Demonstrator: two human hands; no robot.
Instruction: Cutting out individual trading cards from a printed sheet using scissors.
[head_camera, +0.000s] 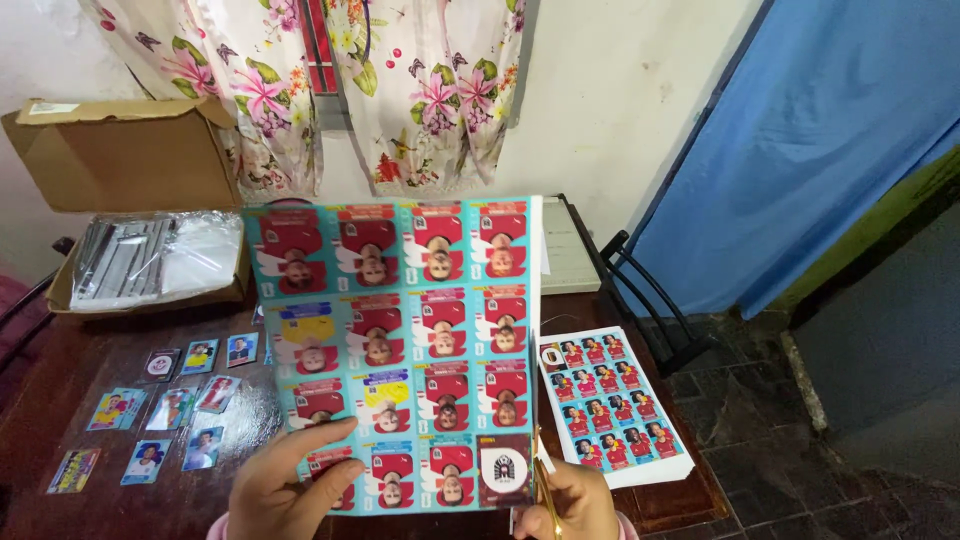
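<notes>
Sheet: tall glossy teal-and-red uncut card sheet (400, 350), upright, long axis vertical.
Left hand (290, 490): pinching sheet's lower left corner.
Right hand (570, 500): clenched on gold-handled scissors (545, 470), at sheet's right edge.

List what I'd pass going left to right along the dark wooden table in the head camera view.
Small loose picture cards → large turquoise sheet of uncut stickers, held by the left hand → right hand with gold-handled scissors → flat stack of sticker sheets.

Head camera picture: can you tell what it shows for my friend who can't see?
A left hand holds up a big uncut sheet of sticker cards while the right hand holds scissors at its bottom right edge. A stack of sheets and small cut cards lie on a dark wooden table.
</notes>
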